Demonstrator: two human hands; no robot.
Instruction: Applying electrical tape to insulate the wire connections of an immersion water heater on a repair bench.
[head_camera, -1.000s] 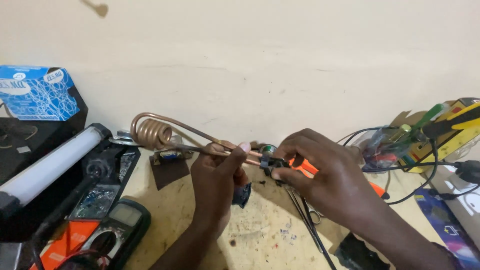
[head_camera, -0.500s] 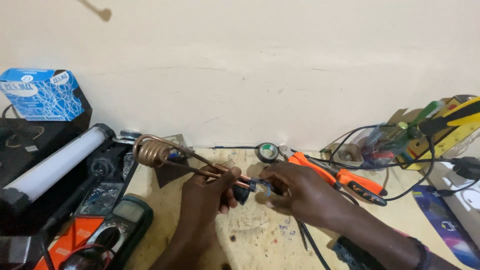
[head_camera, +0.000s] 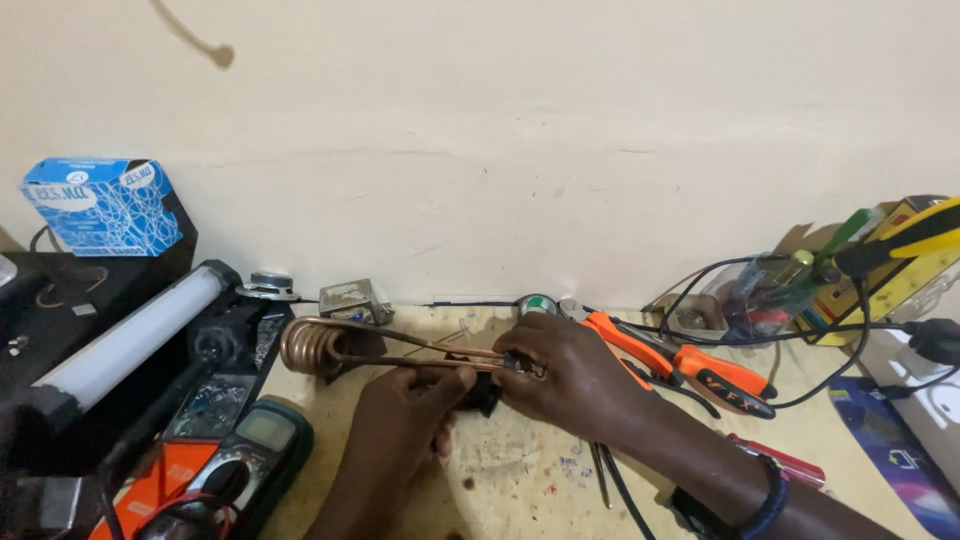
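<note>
A copper tube coil (head_camera: 312, 346) with two long straight legs lies low over the wooden bench, its loops at the left. My left hand (head_camera: 405, 415) pinches the legs from below near their right end. My right hand (head_camera: 570, 375) closes over the same end from the right, and a small dark block (head_camera: 484, 394) shows between the two hands. Both hands touch the coil's legs. What the fingers cover at the leg ends is hidden.
Orange-handled pliers (head_camera: 690, 365) lie right of my hands among black cables. A multimeter (head_camera: 250, 445) and a white tube lamp (head_camera: 135, 335) sit at the left, a blue box (head_camera: 100, 205) behind them. A small round tin (head_camera: 537, 304) rests by the wall.
The view has shifted, and the coil with both hands now sits lower and nearer on the bench. The right hand has come off the area by the pliers, which now lie uncovered.
</note>
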